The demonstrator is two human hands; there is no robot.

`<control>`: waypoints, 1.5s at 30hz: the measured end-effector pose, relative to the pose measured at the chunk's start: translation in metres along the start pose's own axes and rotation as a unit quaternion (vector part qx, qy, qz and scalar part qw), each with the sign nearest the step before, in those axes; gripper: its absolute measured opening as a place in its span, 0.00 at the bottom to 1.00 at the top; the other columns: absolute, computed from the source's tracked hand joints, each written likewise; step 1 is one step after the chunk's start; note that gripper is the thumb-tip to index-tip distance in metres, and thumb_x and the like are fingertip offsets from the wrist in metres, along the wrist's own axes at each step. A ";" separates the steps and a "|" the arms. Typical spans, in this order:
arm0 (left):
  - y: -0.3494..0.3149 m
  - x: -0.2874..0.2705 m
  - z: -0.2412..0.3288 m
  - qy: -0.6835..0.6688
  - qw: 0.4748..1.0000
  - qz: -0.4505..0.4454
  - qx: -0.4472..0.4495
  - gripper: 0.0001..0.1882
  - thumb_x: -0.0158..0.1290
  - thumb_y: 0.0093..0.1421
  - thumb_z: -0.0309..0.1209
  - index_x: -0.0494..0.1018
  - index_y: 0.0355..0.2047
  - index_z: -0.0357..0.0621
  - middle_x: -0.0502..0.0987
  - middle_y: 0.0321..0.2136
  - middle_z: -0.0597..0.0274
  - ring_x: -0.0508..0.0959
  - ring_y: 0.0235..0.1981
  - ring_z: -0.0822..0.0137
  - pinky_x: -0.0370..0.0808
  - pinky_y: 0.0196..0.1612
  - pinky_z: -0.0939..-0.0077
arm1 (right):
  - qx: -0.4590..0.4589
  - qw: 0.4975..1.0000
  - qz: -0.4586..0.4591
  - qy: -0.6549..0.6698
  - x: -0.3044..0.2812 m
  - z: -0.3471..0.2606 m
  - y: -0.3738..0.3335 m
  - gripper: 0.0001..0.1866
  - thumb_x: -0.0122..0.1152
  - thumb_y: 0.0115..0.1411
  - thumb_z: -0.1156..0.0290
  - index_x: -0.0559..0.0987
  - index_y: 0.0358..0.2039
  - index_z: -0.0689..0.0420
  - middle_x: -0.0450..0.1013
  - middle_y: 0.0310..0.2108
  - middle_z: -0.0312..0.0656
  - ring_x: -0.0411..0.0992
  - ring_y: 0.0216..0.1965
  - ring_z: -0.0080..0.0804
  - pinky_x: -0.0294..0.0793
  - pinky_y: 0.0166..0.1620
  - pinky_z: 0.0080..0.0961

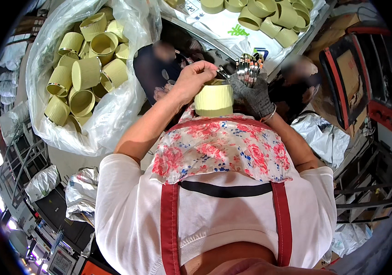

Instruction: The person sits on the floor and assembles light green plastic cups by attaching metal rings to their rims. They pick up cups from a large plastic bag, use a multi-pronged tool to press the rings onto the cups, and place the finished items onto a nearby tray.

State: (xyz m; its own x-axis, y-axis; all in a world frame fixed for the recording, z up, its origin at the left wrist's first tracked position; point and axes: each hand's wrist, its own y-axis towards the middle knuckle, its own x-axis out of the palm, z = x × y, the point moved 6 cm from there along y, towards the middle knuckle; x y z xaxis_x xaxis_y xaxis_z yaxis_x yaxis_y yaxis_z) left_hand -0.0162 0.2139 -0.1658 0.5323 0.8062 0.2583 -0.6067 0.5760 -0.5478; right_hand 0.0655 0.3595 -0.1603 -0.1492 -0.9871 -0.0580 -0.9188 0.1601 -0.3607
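A pale yellow-green cylindrical cup [214, 100] rests in front of my apron, between my two hands. My left hand [192, 81] is bare, closed in a pinch above the cup's left rim; a thin shiny metal ring [223, 72] shows at its fingertips, partly hidden. On the cup's right, my right hand [256, 95] wears a dark grey knit glove. Its fingers are closed around a bunch of several shiny metal rings [249, 68], which stand up above the glove.
At the left, a large clear plastic bag [113, 114] holds many similar cups [86, 73], some with shiny bands. More cups [285, 16] lie on a white-covered table [214, 23] ahead. A black-and-red frame [347, 82] and cardboard [326, 98] stand at the right.
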 end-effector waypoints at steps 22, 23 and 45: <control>-0.035 -0.024 -0.004 0.182 0.963 -0.026 0.197 0.09 0.56 0.51 0.26 0.77 0.34 0.39 0.68 0.32 0.67 0.66 0.37 0.74 0.63 0.41 0.83 | -0.349 0.848 -0.222 -0.332 0.004 -0.015 0.033 0.18 0.65 0.45 0.61 0.76 0.32 0.61 0.73 0.26 0.42 0.71 0.27 0.30 0.71 0.31 0.24; -0.035 -0.025 -0.005 0.186 0.962 -0.014 0.200 0.08 0.56 0.51 0.26 0.77 0.33 0.39 0.68 0.33 0.67 0.66 0.37 0.74 0.63 0.41 0.83 | -0.210 0.890 -0.264 -0.306 0.004 -0.021 0.040 0.17 0.65 0.45 0.62 0.76 0.32 0.61 0.74 0.25 0.41 0.71 0.27 0.28 0.71 0.31 0.23; -0.034 0.009 0.003 -0.222 0.967 -0.078 -0.094 0.18 0.47 0.58 0.32 0.62 0.48 0.40 0.72 0.40 0.54 0.74 0.41 0.64 0.72 0.46 0.72 | -0.412 0.835 -0.121 -0.344 0.011 -0.054 -0.008 0.21 0.63 0.40 0.65 0.74 0.38 0.56 0.70 0.37 0.47 0.68 0.41 0.45 0.65 0.45 0.37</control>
State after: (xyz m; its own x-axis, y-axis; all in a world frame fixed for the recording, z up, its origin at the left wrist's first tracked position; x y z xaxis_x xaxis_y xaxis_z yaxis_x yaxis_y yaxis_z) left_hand 0.0080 0.2019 -0.1421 0.2772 0.7143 0.6426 -0.3992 0.6940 -0.5992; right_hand 0.0518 0.3476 -0.1078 0.0627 -0.7124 -0.6990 -0.8733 -0.3782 0.3072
